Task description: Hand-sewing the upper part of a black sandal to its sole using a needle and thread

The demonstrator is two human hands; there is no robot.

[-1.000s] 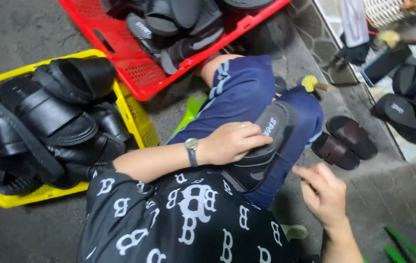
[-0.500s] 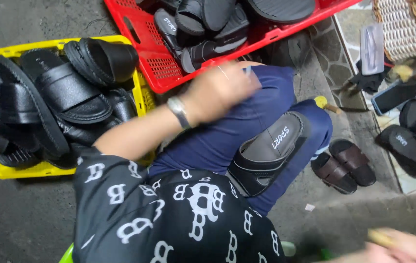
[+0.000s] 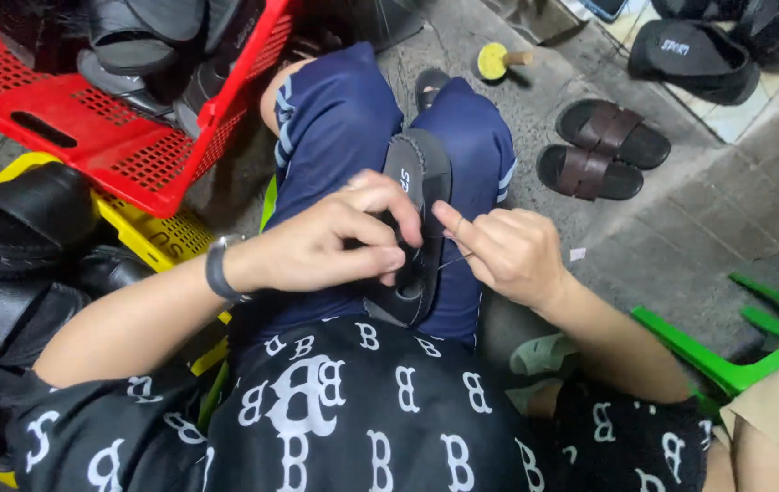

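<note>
On the person's lap, over dark blue shorts, lies a black slide sandal (image 3: 419,228), its long axis running from near the belly away toward the knees, tilted slightly right. The left hand (image 3: 339,241) has its fingers curled shut around the sandal's strap. The right hand (image 3: 503,251) pinches a thin thread (image 3: 451,261) just beside the sandal. Farther out, a pair of brown sandals (image 3: 601,150) rests on the concrete floor, and a red crate (image 3: 134,146) of black sandals stands to the left.
</note>
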